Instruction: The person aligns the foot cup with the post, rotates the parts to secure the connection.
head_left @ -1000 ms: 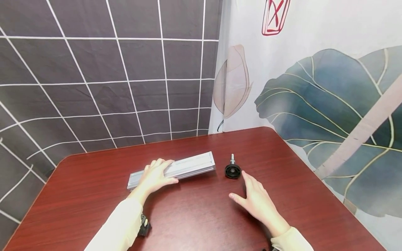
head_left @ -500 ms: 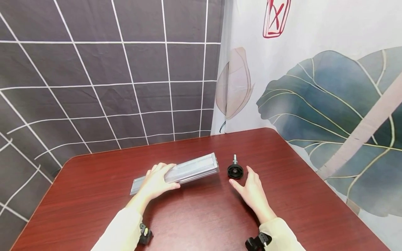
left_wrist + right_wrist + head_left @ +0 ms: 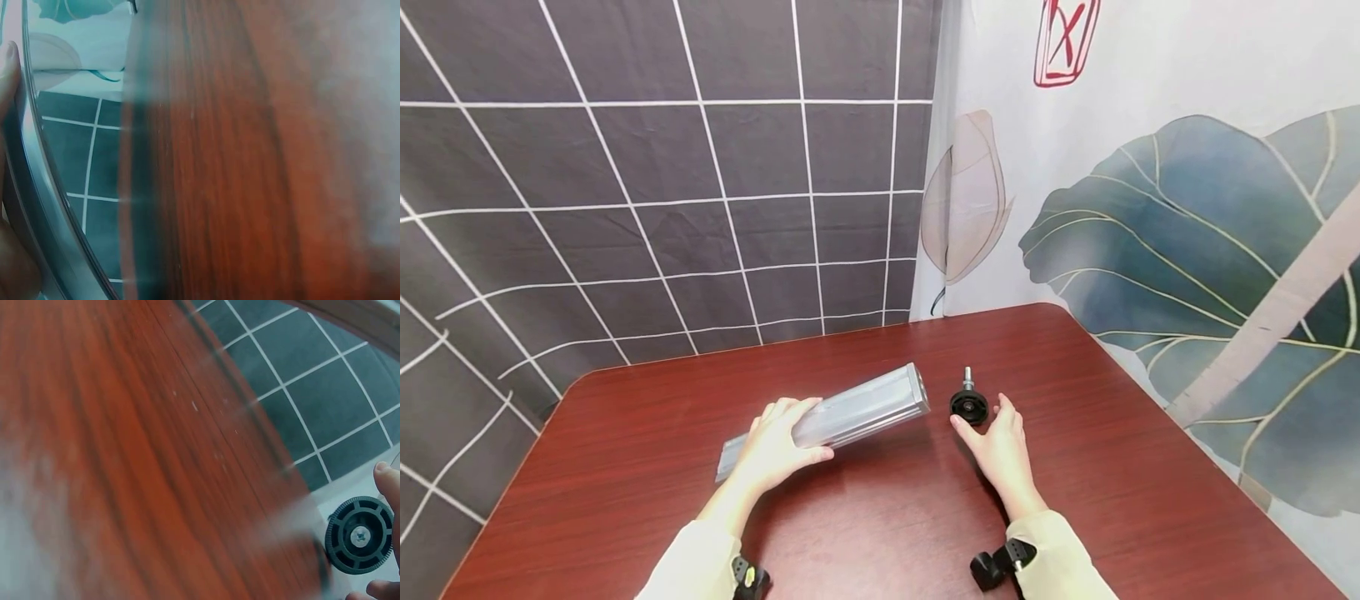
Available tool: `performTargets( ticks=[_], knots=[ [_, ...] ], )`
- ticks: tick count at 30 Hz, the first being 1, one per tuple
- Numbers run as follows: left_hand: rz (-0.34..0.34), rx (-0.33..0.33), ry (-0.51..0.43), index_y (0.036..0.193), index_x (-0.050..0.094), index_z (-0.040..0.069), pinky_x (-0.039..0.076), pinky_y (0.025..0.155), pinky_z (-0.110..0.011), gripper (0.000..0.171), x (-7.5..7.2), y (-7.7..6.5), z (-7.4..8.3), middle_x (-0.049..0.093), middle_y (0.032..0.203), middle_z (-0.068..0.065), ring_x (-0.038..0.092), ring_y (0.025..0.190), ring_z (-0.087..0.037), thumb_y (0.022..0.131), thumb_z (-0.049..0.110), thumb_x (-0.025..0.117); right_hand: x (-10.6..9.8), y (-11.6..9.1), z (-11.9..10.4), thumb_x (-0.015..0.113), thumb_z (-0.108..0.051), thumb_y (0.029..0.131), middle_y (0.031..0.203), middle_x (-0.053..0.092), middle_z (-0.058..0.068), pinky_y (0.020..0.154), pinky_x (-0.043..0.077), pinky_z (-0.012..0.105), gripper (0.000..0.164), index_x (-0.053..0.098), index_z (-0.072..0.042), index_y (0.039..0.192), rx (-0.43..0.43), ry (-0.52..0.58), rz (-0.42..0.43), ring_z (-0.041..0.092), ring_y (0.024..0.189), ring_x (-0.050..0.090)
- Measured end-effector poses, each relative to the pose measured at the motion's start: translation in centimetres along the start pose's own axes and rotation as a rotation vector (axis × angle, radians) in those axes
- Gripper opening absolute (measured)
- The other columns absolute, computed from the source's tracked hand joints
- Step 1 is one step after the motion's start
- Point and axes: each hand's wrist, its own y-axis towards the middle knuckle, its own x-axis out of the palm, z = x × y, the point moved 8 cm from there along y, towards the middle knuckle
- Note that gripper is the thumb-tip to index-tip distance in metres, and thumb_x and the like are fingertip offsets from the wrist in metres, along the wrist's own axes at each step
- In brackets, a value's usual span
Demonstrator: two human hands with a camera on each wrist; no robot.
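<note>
Just ahead of the right hand (image 3: 1004, 458) and a little to its left, a black levelling foot (image 3: 968, 407), apparently lying on the table (image 3: 880, 525), with its round base facing the person and its threaded stud (image 3: 967, 379) pointing away toward the far edge. In the right wrist view, right beside the digits. Bracketed by thumb on the near left and bent fingers on the right, with a visible gap between fingers and rim; so parted rather than closed, holding nothing firmly as far as can be seen, though impossible to tell whether the thumb touches. Well over to the left, a silver metal extrusion (image 3: 868, 408), gripped left of its middle by the left hand (image 3: 777, 448), with fingers over the far side and thumb on the near side. Slanting lengthwise from near left to far right, apparently raised at the right end, and ending near the foot but apart from it. Angled to that length rather than in line with it, the stud. Clearly nearer to the foot, the right hand, with the left occupied. Needed for a hold on the base, by judgement: only a small closing of thumb and fingers.
</note>
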Motion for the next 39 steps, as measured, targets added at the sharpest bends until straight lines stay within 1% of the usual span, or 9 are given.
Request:
performTargets(
  ticks=[5,8,12,16,20,25,30,34,39],
  knots=[
    [0.016,-0.002,-0.019,0.129,0.056,0.02,0.034,0.087,-0.048,0.076,-0.3,-0.8,0.1,0.055,0.113,-0.002,0.047,0.109,-0.023,0.062,0.045,0.082,0.2,0.4,-0.1,0.075,-0.038,0.075,0.114,0.048,0.031,0.095,0.031,0.053,0.088,0.031,0.011,0.133,0.003,0.011,0.037,0.046,0.11,0.043],
    [0.029,-0.009,-0.043,0.13,0.055,0.02,0.033,0.088,-0.049,0.077,-0.6,-1.3,0.1,0.055,0.114,-0.001,0.047,0.11,-0.023,0.062,0.044,0.083,0.4,0.6,-0.2,0.075,-0.038,0.074,0.114,0.049,0.031,0.093,0.032,0.055,0.088,0.032,0.01,0.133,0.012,0.013,0.065,0.047,0.109,0.044],
    [0.039,-0.02,-0.069,0.129,0.055,0.021,0.032,0.09,-0.048,0.077,-1.0,-2.0,0.3,0.054,0.114,0.0,0.046,0.111,-0.021,0.061,0.041,0.084,0.7,0.7,0.0,0.076,-0.041,0.073,0.116,0.048,0.03,0.089,0.032,0.059,0.087,0.034,0.007,0.133,0.039,-0.011,0.092,0.048,0.109,0.043],
    [0.052,-0.013,-0.098,0.129,0.056,0.021,0.032,0.09,-0.049,0.076,-1.5,-2.3,0.7,0.055,0.113,0.0,0.047,0.109,-0.022,0.061,0.038,0.085,0.9,0.8,0.1,0.075,-0.045,0.072,0.118,0.046,0.031,0.087,0.031,0.06,0.088,0.034,0.005,0.132,0.064,-0.031,0.111,0.049,0.109,0.042],
    [0.062,-0.002,-0.104,0.128,0.057,0.018,0.033,0.09,-0.05,0.076,-1.7,-2.4,1.0,0.056,0.112,0.0,0.048,0.108,-0.024,0.061,0.037,0.085,1.2,1.2,0.3,0.075,-0.048,0.071,0.12,0.045,0.031,0.087,0.031,0.06,0.09,0.035,0.003,0.133,0.09,-0.049,0.109,0.048,0.11,0.04],
    [0.081,0.012,-0.11,0.128,0.057,0.017,0.033,0.09,-0.05,0.076,-1.7,-2.5,0.9,0.056,0.112,0.0,0.048,0.107,-0.025,0.06,0.038,0.085,1.6,1.8,0.5,0.074,-0.05,0.071,0.12,0.045,0.029,0.088,0.03,0.059,0.09,0.036,0.003,0.133,0.111,-0.077,0.086,0.047,0.11,0.04],
    [0.1,0.016,-0.112,0.126,0.058,0.016,0.033,0.089,-0.049,0.076,-1.9,-2.6,0.9,0.056,0.111,-0.001,0.049,0.106,-0.025,0.059,0.036,0.086,1.5,2.2,0.3,0.075,-0.041,0.073,0.114,0.045,0.031,0.088,0.032,0.057,0.08,0.04,0.006,0.126,0.105,-0.068,0.096,0.048,0.106,0.041],
    [0.097,0.002,-0.12,0.127,0.058,0.016,0.033,0.089,-0.049,0.075,-1.9,-2.8,0.9,0.056,0.112,-0.001,0.048,0.107,-0.025,0.059,0.034,0.086,1.2,2.2,0.5,0.076,-0.031,0.072,0.111,0.043,0.034,0.089,0.033,0.056,0.072,0.041,0.01,0.12,0.078,-0.034,0.138,0.05,0.105,0.04],
    [0.091,-0.021,-0.119,0.127,0.058,0.018,0.032,0.091,-0.047,0.074,-1.8,-3.1,0.3,0.056,0.112,0.0,0.048,0.108,-0.024,0.06,0.033,0.086,0.9,1.9,0.8,0.076,-0.021,0.07,0.106,0.038,0.036,0.088,0.034,0.054,0.067,0.04,0.015,0.113,0.042,0.009,0.19,0.05,0.1,0.038]
  ],
)
